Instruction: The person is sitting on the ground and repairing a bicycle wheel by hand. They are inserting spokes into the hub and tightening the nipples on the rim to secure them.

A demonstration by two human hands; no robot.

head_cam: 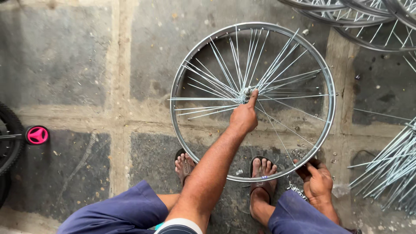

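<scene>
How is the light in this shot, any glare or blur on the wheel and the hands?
Head view: soft, even daylight with faint shadows. The wheel rim shines mildly, without blown-out glare. The left hand at the hub and the right hand on the rim look sharp. The loose spokes at the right edge look slightly smeared.

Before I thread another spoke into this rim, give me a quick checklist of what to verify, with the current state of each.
1. Left hand on the hub: ok, a finger reaches its centre.
2. Right hand steadying the rim: ok, it grips the near edge.
3. Rim lying flat on the concrete floor: ok, near edge by the sandalled feet.
4. All spokes seated at the rim: not ok, several on the left side stop short of it or poke past.
5. Loose spokes within reach: ok, a pile lies by the right hand.
6. Small nipples by the right foot: cannot tell, too small.
</scene>
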